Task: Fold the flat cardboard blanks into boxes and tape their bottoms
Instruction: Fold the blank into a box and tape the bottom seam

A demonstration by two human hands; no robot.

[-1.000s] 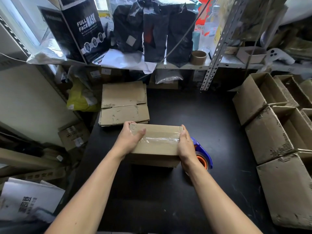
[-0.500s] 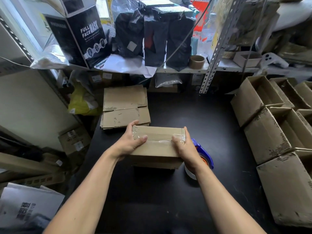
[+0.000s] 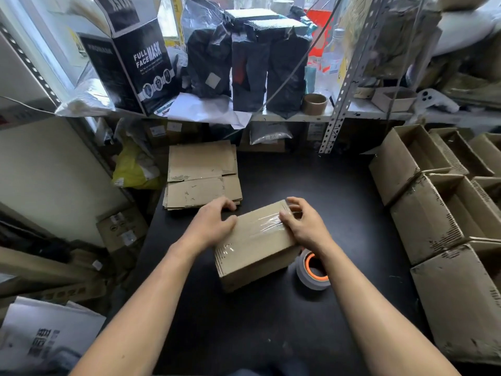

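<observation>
Black worktop (image 3: 271,335) below a cluttered shelf (image 3: 298,116), with a taped cardboard box (image 3: 252,251) at its centre.

The box lies skewed on the worktop, clear tape (image 3: 260,226) running across its upturned face. The left hand (image 3: 210,226) grips the box's far-left side, thumb on top. The right hand (image 3: 303,226) grips the far-right end, fingers curled over the edge. A tape roll (image 3: 311,270) sits just right of the box. Flat blanks (image 3: 202,177) are stacked beyond the box; assembled boxes (image 3: 439,213) stand well right of it.
</observation>
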